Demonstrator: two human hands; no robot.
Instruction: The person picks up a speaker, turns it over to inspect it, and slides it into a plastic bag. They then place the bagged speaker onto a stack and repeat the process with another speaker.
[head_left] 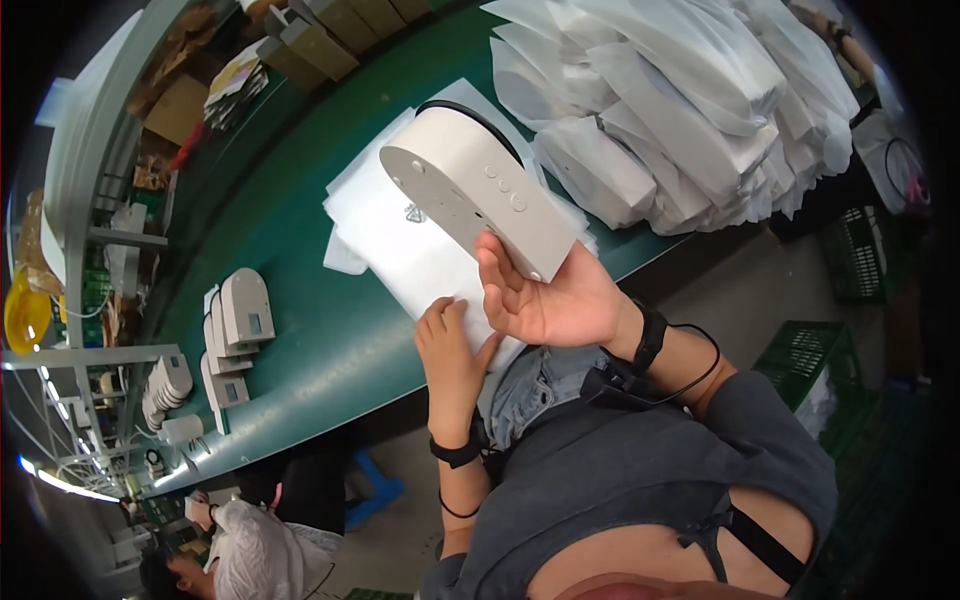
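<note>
My right hand [565,305], palm up, grips the lower end of a white plastic housing [470,180]. This housing has a rounded far end, a black rim along its far side, a row of round buttons and several small holes. It is tilted above a stack of white translucent bags [385,235] on the green table. On the near edge of that stack rests my left hand [455,350], its fingers spread out flat and its thumb apart. The printed mark on the top bag shows beside the housing.
A large heap of bagged items [660,110] covers the table's far right. More white housings [240,310] stand on the green table [330,340] at left, beside a metal shelf frame [90,240]. Green crates [805,365] sit at right. A co-worker [270,540] sits at lower left.
</note>
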